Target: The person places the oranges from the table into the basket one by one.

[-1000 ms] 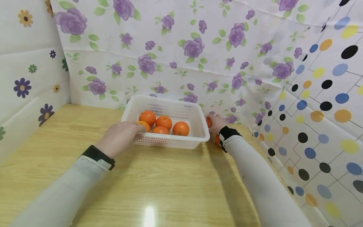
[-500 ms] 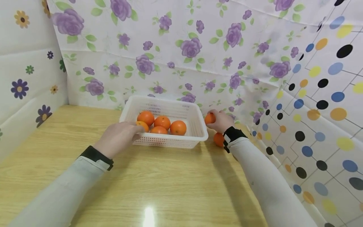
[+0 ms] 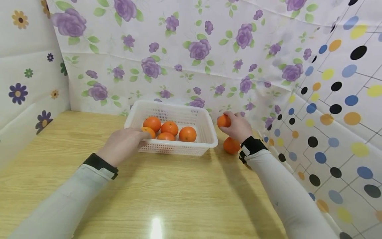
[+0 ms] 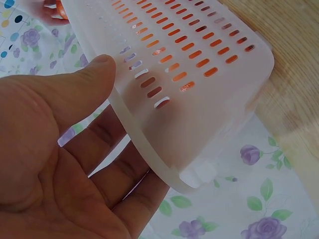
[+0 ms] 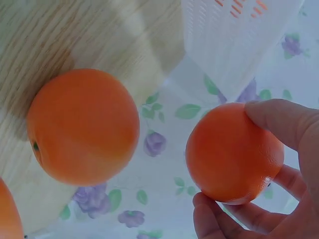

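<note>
- Right hand (image 3: 238, 126) has one orange (image 3: 223, 121) clamped between its thumb and fingers.
- That held orange is outside the basket (image 3: 198, 145), just past its right end, near the far right corner of the table (image 3: 167, 189).
- Left hand (image 3: 122, 145) pinches the basket's rim at its near left corner.
- Five oranges (image 3: 169, 128) sit inside, mostly left and middle.
- One loose orange (image 3: 231, 145) is on the table by the black wrist strap (image 3: 253, 145); a bit of another orange (image 5: 7, 211) shows in the right wrist view.
- The held orange looks smooth and round, so it could slip if the fingers go soft.
- A bump from the arm could roll the loose orange toward the table's right edge.
- A hard left-hand tug could tip the basket.
</note>
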Motion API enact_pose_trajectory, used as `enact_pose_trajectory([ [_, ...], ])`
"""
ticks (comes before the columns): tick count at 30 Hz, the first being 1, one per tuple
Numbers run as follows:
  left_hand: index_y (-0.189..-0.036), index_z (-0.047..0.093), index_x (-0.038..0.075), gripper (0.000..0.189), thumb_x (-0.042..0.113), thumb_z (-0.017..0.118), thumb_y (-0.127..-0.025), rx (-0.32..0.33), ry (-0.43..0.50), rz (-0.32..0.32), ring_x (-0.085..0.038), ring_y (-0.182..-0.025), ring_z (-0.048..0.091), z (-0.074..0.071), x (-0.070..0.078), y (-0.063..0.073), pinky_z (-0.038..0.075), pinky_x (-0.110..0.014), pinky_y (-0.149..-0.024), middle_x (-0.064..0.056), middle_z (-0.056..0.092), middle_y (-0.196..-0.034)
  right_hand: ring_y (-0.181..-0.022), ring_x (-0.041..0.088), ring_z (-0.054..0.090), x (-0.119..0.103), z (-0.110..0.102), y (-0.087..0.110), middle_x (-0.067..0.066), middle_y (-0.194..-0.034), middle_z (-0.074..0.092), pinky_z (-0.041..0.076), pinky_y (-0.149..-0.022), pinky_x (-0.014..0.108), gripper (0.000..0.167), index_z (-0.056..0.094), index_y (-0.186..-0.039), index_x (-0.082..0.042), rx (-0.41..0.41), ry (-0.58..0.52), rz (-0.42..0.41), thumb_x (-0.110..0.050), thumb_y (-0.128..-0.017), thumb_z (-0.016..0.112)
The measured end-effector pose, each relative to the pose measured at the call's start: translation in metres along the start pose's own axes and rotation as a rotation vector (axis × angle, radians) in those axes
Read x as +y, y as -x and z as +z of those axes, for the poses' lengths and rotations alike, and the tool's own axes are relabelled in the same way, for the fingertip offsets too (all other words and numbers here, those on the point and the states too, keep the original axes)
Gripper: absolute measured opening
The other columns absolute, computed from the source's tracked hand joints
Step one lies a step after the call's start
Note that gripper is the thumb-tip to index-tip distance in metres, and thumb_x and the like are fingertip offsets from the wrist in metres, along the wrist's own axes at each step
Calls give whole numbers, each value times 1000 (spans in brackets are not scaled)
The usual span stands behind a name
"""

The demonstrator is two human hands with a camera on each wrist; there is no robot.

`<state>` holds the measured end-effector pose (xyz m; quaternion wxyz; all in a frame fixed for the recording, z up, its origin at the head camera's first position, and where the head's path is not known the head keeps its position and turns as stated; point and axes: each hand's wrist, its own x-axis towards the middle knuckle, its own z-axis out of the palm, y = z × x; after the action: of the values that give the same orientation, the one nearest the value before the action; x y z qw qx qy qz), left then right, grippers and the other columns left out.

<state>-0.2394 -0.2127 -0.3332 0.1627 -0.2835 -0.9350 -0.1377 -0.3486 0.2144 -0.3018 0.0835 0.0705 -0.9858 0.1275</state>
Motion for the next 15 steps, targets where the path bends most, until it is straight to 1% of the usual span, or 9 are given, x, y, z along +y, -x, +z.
enact_pose_trajectory([
  [5, -114, 80, 12, 24, 4, 89, -93, -13, 3, -14, -24, -81, 61, 0, 0, 0, 60, -43, -75, -1, 75, -95, -112, 46, 64, -6, -8, 10, 29, -143, 56, 56, -96, 61, 67, 52, -160, -13, 20, 24, -35, -32, -102, 79],
  [9, -117, 81, 12, 26, 4, 89, -93, -17, 9, -19, -24, -83, 62, 0, 0, 0, 61, -44, -78, -3, 77, -99, -113, 46, 65, -13, -13, 17, 27, -146, 56, 57, -96, 61, 67, 53, -160, -16, 48, 33, -58, -35, -102, 80],
  [15, -116, 81, 11, 26, 3, 89, -93, -11, 11, -20, -24, -83, 62, 0, 0, 0, 60, -44, -77, -3, 76, -98, -113, 45, 66, -32, -16, 23, 25, -146, 58, 56, -95, 63, 68, 56, -158, -19, 95, 44, -140, -39, -99, 84],
])
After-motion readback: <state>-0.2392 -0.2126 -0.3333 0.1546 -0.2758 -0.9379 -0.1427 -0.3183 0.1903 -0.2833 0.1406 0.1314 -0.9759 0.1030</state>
